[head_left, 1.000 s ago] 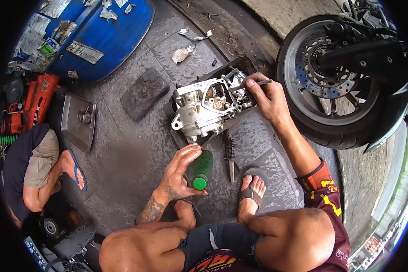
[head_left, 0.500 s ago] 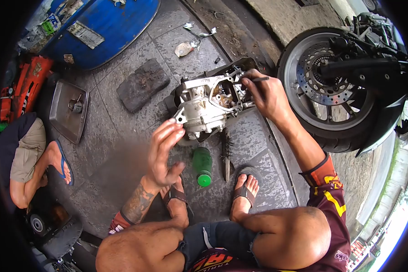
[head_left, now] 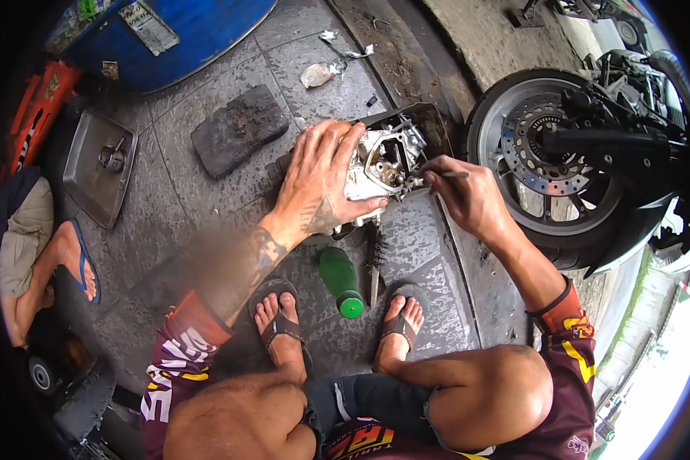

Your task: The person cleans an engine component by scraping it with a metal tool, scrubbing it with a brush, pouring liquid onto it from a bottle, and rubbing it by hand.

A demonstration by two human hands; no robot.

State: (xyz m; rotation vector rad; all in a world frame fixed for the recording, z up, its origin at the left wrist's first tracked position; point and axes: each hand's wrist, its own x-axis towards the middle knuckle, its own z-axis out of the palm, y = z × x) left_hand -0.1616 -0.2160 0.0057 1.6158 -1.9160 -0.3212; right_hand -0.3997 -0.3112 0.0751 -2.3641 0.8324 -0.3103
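Note:
A silvery metal engine part [head_left: 374, 170] lies in a dark tray [head_left: 437, 126] on the tiled floor. Over its left side is my left hand [head_left: 322, 172], fingers spread across the metal and thumb along the lower edge. My right hand [head_left: 468, 195] pinches a thin dark tool [head_left: 454, 175] at the right edge of the part; the tool's tip is hard to make out. Below the part, a green bottle [head_left: 337, 276] with a green cap lies between my feet. Beside it is a narrow brush-like tool [head_left: 375, 264], partly under the part.
A motorcycle wheel [head_left: 548, 153] stands at the right. A dark block [head_left: 239, 130], a metal pan [head_left: 100, 169] and a blue drum [head_left: 169, 46] are at the left. Another person's foot [head_left: 80, 261] in a sandal shows at far left. A crumpled bag [head_left: 318, 74] lies above.
My left hand has left the green bottle and moved up onto the engine part. My right hand has shifted slightly down with its tool. The view has shifted.

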